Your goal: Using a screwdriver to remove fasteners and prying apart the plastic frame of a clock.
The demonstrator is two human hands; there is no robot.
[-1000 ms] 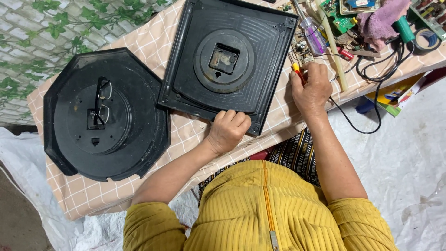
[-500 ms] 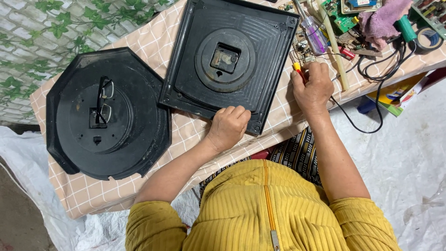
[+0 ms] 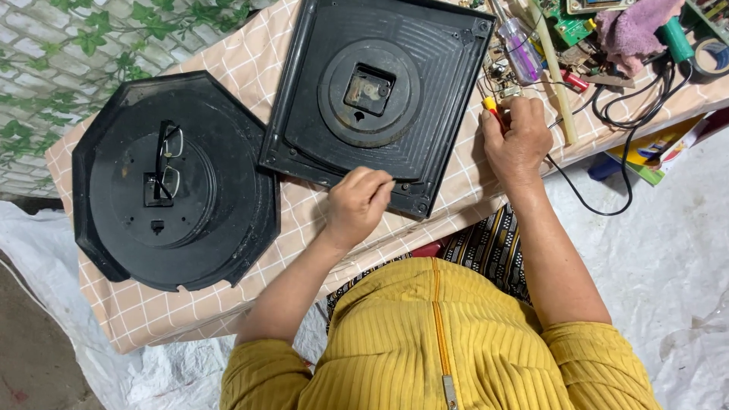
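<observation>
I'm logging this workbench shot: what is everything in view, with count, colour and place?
square clock back: 1, black, table centre
octagonal clock back: 1, black, table left
glasses: 1, dark frame, on octagonal clock back
tablecloth: 1, beige check, over table
cloth: 1, pink, top right
circuit board: 1, green, top right
cable: 1, black, right edge
tape roll: 1, dark, far right
screwdriver: 1, yellow-red, in right hand
left hand: on square clock back's near edge
right hand: gripping screwdriver

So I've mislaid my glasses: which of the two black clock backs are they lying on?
The octagonal black plastic clock back, left of the square one; spectacles rest at its centre.
</observation>
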